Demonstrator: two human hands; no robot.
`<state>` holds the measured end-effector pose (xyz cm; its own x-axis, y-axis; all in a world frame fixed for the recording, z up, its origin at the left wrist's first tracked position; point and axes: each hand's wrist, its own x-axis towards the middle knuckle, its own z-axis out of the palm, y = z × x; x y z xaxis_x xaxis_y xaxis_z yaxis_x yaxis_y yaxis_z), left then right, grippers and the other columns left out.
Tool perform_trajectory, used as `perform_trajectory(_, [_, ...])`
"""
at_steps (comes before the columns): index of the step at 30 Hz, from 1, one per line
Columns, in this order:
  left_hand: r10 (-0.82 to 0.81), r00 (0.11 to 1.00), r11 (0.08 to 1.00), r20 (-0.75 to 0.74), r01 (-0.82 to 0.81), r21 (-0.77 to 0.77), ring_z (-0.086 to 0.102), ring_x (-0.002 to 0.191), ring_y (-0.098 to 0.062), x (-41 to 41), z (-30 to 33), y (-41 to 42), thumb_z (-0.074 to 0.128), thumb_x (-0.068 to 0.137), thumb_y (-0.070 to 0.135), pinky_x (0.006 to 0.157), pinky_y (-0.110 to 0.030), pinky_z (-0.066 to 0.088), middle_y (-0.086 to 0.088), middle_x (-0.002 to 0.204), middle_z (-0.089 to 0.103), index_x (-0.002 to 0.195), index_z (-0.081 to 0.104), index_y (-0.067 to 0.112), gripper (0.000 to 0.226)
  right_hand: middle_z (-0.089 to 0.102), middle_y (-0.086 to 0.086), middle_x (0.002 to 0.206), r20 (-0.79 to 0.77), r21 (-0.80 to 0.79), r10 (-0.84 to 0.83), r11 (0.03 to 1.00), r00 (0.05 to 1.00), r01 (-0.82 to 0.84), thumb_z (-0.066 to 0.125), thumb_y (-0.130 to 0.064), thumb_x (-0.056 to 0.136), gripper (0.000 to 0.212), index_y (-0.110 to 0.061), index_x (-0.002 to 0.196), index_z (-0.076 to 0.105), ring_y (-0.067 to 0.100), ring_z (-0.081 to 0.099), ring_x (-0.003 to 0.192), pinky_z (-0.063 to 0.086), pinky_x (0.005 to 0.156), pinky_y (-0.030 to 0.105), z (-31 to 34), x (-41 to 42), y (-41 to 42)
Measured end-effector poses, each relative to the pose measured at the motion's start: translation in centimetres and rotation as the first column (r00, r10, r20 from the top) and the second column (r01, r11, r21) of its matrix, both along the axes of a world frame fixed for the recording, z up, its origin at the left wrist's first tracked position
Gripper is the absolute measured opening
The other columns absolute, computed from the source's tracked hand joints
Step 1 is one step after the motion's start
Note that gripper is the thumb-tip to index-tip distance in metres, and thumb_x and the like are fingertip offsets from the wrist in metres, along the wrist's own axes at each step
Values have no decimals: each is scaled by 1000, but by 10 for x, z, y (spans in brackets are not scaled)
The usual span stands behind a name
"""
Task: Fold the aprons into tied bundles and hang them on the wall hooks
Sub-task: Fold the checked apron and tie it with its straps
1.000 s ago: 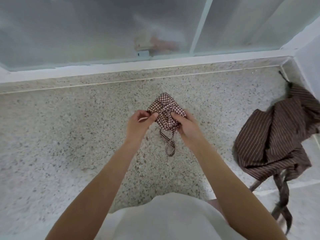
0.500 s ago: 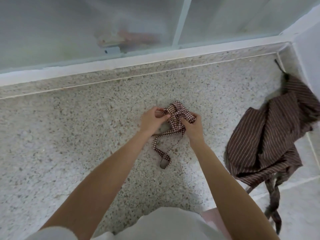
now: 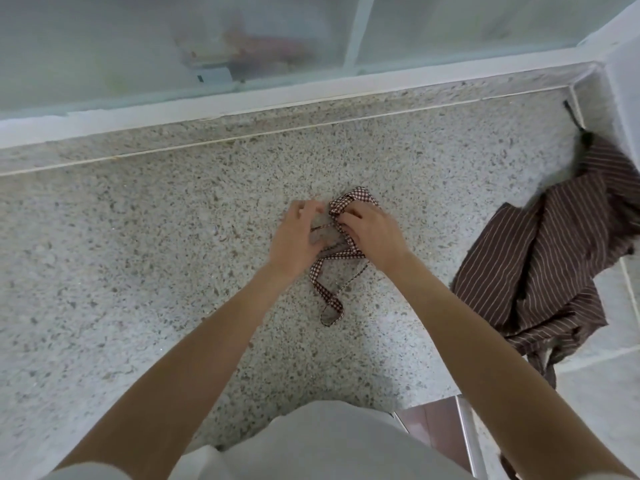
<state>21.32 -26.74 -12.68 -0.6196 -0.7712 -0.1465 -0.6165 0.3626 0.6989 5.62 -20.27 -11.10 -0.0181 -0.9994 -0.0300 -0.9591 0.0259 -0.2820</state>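
A small folded bundle of brown-and-white checked apron (image 3: 356, 199) lies on the speckled stone counter (image 3: 138, 254). My right hand (image 3: 372, 233) covers most of the bundle and its fingers pinch the cloth at the knot. My left hand (image 3: 298, 237) is just left of it, fingers curled, holding a thin stretch of the strap. The loose checked strap (image 3: 327, 299) trails toward me and ends in a loop on the counter. A second apron, brown with thin pale stripes (image 3: 554, 258), lies crumpled at the right.
A frosted glass window with a white frame (image 3: 356, 32) runs along the back of the counter. A white wall (image 3: 623, 84) closes the right corner. The counter's front edge and a metal strip (image 3: 467, 434) show at lower right.
The bundle has been lowered onto the counter. My right hand has moved over the top of it, and the strap now lies spread out in a longer loop.
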Motion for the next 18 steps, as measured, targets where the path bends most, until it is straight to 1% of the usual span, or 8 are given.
perform_trajectory(2, [-145,988,963,61,155,-220,52,87,-20,12,-4,3,76,75,20,60,-31,51,-9,112,52,99,62,14,29,62,6,81,-153,34,101,995,983,-97,79,-7,65,14,-12,76,71,25,61,71,51,60,31,3,-1,-5])
perform_trajectory(4, [-201,968,928,150,237,-287,52,92,-23,17,-4,5,77,73,22,56,-33,52,-8,111,54,88,67,14,20,61,6,81,-249,75,202,979,947,-189,80,-6,62,16,-10,73,70,23,60,75,51,68,32,7,0,-8])
perform_trajectory(7, [-183,950,950,252,237,-205,45,111,-26,15,-3,7,71,79,25,74,-40,53,-6,121,51,91,71,15,15,62,3,69,-266,125,325,945,908,-302,84,-6,51,25,-10,69,67,18,61,63,50,57,25,7,9,-16])
perform_trajectory(9, [-207,939,942,276,267,-203,41,121,-26,14,-3,8,67,82,25,90,-42,45,-5,128,50,92,72,15,15,64,4,73,-264,201,365,926,893,-319,83,-6,55,27,-8,78,69,18,62,65,50,55,25,6,15,-18])
perform_trajectory(11, [-185,942,946,279,248,-210,37,128,-24,19,-3,5,64,84,26,100,-42,33,-1,134,48,91,71,17,13,63,9,98,-262,305,335,918,905,-252,65,-6,80,24,-4,103,63,22,61,89,50,72,29,7,15,-17])
perform_trajectory(13, [-98,965,963,243,153,-222,35,130,-24,31,-2,-4,64,84,25,104,-43,29,1,136,47,86,70,20,8,56,13,116,-230,354,257,920,939,-165,49,-4,91,29,-3,120,52,28,54,105,47,83,35,5,10,-15])
perform_trajectory(16, [-73,977,965,198,119,-235,37,129,-26,43,0,-14,65,85,23,103,-44,30,-2,133,49,85,67,19,5,51,17,123,-157,315,147,945,977,-91,53,-1,88,35,-3,123,53,32,54,106,50,84,40,2,7,-14])
perform_trajectory(18, [-85,977,958,195,134,-253,42,123,-24,40,3,-16,60,89,21,100,-40,32,-1,126,53,91,64,18,6,51,19,118,-114,276,123,957,986,-88,62,1,82,32,-3,113,59,34,59,95,55,72,42,-3,10,-14])
